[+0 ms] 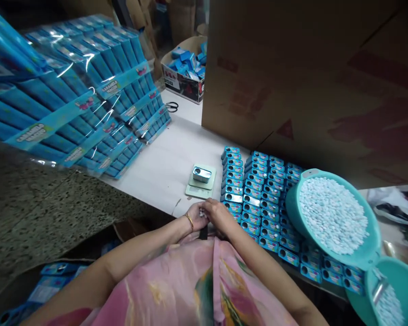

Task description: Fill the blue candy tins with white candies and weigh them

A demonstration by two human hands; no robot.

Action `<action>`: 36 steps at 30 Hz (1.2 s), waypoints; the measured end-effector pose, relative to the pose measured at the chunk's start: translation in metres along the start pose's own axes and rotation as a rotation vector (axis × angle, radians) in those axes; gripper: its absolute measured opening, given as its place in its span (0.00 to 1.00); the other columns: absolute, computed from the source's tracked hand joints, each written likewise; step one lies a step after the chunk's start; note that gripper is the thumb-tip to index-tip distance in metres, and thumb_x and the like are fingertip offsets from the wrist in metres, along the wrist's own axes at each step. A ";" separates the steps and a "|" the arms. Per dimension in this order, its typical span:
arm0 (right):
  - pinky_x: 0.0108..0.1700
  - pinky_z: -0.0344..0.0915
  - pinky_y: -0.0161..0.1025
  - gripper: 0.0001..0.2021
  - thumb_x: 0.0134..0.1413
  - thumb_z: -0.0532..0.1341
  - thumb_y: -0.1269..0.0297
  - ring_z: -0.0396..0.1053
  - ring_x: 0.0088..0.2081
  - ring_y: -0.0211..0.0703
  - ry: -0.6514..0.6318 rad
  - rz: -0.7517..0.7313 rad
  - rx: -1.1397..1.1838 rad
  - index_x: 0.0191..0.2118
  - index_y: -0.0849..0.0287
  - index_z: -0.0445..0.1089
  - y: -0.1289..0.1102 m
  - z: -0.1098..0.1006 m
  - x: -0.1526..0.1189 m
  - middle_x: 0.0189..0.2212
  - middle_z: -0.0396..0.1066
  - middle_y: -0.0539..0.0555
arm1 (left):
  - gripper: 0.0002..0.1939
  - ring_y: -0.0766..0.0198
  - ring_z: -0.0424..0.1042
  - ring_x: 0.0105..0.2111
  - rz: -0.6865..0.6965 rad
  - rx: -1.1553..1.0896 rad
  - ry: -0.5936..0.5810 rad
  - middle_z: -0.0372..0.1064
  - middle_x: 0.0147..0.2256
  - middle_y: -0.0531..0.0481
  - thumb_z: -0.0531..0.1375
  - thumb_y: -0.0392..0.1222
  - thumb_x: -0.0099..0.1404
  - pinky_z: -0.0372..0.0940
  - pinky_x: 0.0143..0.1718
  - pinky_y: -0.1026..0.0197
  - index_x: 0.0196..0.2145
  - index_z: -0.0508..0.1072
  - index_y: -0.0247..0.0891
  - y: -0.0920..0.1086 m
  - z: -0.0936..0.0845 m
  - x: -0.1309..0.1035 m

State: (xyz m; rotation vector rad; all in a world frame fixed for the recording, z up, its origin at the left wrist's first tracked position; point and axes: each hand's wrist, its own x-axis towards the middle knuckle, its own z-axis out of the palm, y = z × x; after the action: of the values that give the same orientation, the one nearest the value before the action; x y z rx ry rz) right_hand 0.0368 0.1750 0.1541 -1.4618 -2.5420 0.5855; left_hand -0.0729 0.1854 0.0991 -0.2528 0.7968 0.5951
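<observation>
My left hand (pixel 196 218) is cupped in front of my body, with a few small white candies (pixel 202 213) in its palm. My right hand (pixel 219 213) meets it there, fingers bent together over the candies; what they pinch is hidden. Just beyond both hands, a small pale green scale (pixel 197 192) lies on the white table (pixel 163 158). On it rests a blue and silver tin (pixel 201 174) with a round hole in its top. Rows of similar blue tins (pixel 255 215) stand beside my right hand, a few with white candies on top.
A turquoise basin (pixel 294 203) full of white candies stands right, with a second turquoise container (pixel 406 280) and metal scoop (pixel 381 290) below. Plastic-wrapped blue display boxes (pixel 88 95) are stacked left. Scissors (pixel 172 107), a carton of blue boxes (pixel 183 86) and large cardboard (pixel 292 81) stand behind.
</observation>
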 end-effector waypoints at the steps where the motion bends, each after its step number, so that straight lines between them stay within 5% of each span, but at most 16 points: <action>1: 0.29 0.56 0.32 0.07 0.50 0.53 0.73 0.63 0.32 0.38 -0.009 0.000 0.012 0.33 0.56 0.64 -0.003 0.005 0.010 0.30 0.65 0.50 | 0.08 0.70 0.62 0.17 0.002 -0.010 0.033 0.56 0.16 0.56 0.51 0.29 0.53 0.61 0.22 0.66 0.20 0.57 0.37 0.011 -0.006 0.000; 7: 0.30 0.58 0.32 0.07 0.49 0.53 0.71 0.64 0.29 0.37 0.006 0.106 0.075 0.34 0.57 0.67 -0.005 0.021 0.064 0.30 0.67 0.50 | 0.04 0.67 0.66 0.20 0.035 0.035 0.017 0.65 0.20 0.50 0.53 0.29 0.53 0.64 0.24 0.63 0.24 0.64 0.33 0.072 -0.019 -0.005; 10: 0.34 0.59 0.31 0.08 0.50 0.53 0.69 0.65 0.32 0.36 0.115 0.204 0.177 0.36 0.57 0.67 0.007 0.017 0.091 0.31 0.68 0.50 | 0.04 0.62 0.70 0.26 0.080 0.065 -0.034 0.69 0.24 0.44 0.53 0.30 0.55 0.66 0.31 0.59 0.28 0.68 0.30 0.097 -0.020 -0.009; 15: 0.37 0.60 0.34 0.08 0.49 0.53 0.70 0.65 0.34 0.39 0.238 0.317 0.207 0.34 0.58 0.69 0.023 0.009 0.134 0.32 0.68 0.53 | 0.07 0.56 0.71 0.36 0.137 0.064 -0.025 0.71 0.31 0.36 0.54 0.31 0.56 0.67 0.36 0.57 0.31 0.69 0.27 0.123 -0.038 -0.018; 19: 0.38 0.59 0.35 0.10 0.50 0.53 0.70 0.65 0.36 0.40 0.208 0.305 0.112 0.38 0.57 0.68 0.027 0.003 0.141 0.36 0.68 0.54 | 0.07 0.55 0.70 0.37 0.173 0.039 -0.005 0.71 0.33 0.36 0.54 0.32 0.56 0.67 0.37 0.57 0.32 0.70 0.27 0.127 -0.055 -0.030; 25: 0.42 0.59 0.35 0.12 0.55 0.48 0.69 0.64 0.39 0.40 0.271 0.296 0.124 0.41 0.58 0.66 0.005 -0.005 0.103 0.37 0.67 0.54 | 0.07 0.57 0.70 0.37 0.175 0.023 0.051 0.70 0.34 0.36 0.55 0.29 0.55 0.68 0.37 0.59 0.33 0.70 0.26 0.125 -0.067 -0.047; 31: 0.42 0.61 0.38 0.13 0.52 0.52 0.70 0.62 0.41 0.43 -0.099 0.035 0.007 0.45 0.59 0.62 -0.059 0.038 0.078 0.41 0.66 0.56 | 0.08 0.63 0.71 0.28 0.088 0.080 0.021 0.71 0.28 0.43 0.54 0.28 0.55 0.68 0.30 0.62 0.34 0.70 0.26 0.107 -0.085 -0.044; 36: 0.36 0.62 0.35 0.11 0.52 0.51 0.71 0.61 0.39 0.43 -0.311 0.009 -0.068 0.42 0.61 0.63 -0.064 0.054 0.079 0.39 0.66 0.56 | 0.07 0.63 0.71 0.25 -0.049 0.083 0.082 0.70 0.25 0.45 0.52 0.30 0.57 0.67 0.28 0.61 0.32 0.69 0.27 0.099 -0.097 -0.044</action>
State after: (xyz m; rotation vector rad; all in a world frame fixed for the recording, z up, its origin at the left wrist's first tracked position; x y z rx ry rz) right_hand -0.0721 0.1996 0.1259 -1.5090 -2.8135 0.7913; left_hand -0.2125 0.2063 0.0659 -0.2213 0.8904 0.5065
